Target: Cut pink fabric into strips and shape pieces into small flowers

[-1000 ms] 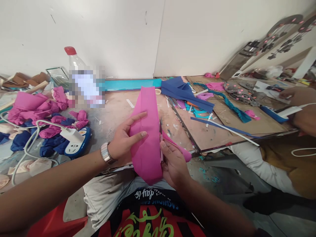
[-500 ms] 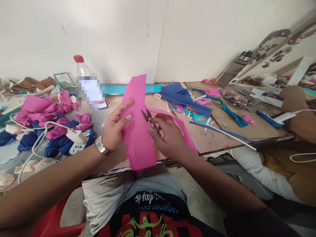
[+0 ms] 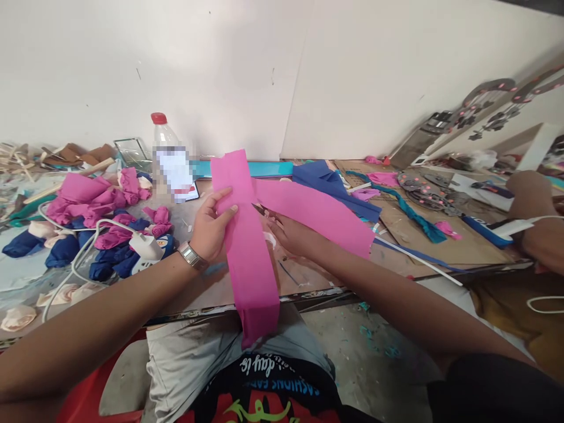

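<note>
Left hand (image 3: 210,226): fingers clamped on the pink fabric strip (image 3: 247,247), thumb on top.
Right hand (image 3: 288,233): closed around small scissors (image 3: 261,210) at the cut.
Fabric: held above the worktable (image 3: 304,276), split into 2 strips, lower end hanging over the edge.

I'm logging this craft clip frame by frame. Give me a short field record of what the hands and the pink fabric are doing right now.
left hand: left hand grips the pink fabric strip near its upper end, thumb on top
right hand: right hand holds small scissors, blades at the split in the fabric
fabric state: second pink strip spreads off to the right over the table; first strip hangs past the table edge
nearby left: pink and blue cloth pile, white charger, bottle
nearby right: another person's arm
</note>
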`<state>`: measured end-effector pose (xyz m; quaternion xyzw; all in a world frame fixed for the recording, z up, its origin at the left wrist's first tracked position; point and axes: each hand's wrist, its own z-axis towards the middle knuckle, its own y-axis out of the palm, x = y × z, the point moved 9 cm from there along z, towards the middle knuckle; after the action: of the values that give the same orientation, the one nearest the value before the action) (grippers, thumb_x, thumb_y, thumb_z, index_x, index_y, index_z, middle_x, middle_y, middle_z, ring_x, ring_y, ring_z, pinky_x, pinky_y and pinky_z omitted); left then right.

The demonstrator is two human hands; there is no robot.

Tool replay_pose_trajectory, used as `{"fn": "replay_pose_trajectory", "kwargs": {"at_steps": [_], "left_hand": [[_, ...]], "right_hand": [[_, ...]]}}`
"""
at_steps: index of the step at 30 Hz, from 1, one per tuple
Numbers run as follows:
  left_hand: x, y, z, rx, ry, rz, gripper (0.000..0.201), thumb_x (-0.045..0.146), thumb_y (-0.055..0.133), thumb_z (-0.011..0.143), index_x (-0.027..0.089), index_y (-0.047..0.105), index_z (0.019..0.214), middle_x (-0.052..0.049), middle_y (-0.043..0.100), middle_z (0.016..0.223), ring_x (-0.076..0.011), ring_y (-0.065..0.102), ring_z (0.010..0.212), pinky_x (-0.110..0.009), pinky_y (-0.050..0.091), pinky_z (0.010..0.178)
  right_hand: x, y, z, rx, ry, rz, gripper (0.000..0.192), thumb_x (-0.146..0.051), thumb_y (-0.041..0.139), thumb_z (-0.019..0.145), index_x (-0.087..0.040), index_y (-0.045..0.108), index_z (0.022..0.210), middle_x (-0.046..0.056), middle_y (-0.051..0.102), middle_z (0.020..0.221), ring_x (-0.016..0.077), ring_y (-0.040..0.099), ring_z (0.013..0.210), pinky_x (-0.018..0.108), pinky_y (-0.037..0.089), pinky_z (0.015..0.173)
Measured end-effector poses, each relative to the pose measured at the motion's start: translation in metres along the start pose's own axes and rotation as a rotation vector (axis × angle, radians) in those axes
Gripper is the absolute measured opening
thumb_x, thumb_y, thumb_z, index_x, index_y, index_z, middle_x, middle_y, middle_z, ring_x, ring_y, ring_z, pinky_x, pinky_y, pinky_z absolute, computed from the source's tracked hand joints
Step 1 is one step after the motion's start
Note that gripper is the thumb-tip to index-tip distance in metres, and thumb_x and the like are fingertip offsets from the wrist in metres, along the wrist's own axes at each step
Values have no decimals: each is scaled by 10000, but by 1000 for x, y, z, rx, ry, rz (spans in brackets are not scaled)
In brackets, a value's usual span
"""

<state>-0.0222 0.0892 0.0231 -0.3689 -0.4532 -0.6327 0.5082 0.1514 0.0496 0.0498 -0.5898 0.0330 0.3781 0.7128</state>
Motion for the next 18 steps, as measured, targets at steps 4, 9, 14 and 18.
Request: {"fn": "replay_pose_trajectory", "kwargs": {"at_steps": [4,9,14,18], "left_hand": [[-15,2,-3,44,-188,-253,748,249,848,674,274,479,1325,-52,696,1180,-180,682,988,-319,559,864],[-22,5,-6,67,-350,-370,932,171,863,615,251,373,1403,-1,739,909,-149,696,729,-308,566,751],[-22,23,-10,-88,-478,-435,630,214,841,660,183,578,1231,-42,744,962,-178,711,771,-331,583,745],[-23,27,-13,-124,-530,-421,414,225,818,683,131,667,1058,-66,749,893,-189,707,708,-331,595,692]], "right_hand": [[8,12,-7,-26,75,292,403,-404,406,1045,-193,563,1349,108,642,1325,222,567,1216,388,393,1074],[12,23,-14,-35,168,516,313,-399,533,982,-158,661,1137,70,697,1109,190,608,999,346,456,931],[24,43,-22,-93,383,880,272,-438,602,920,-186,684,978,-22,608,740,109,512,624,210,383,533],[31,58,-28,-114,592,1116,315,-492,701,829,-181,662,852,-52,521,594,79,380,459,206,232,403]]}}
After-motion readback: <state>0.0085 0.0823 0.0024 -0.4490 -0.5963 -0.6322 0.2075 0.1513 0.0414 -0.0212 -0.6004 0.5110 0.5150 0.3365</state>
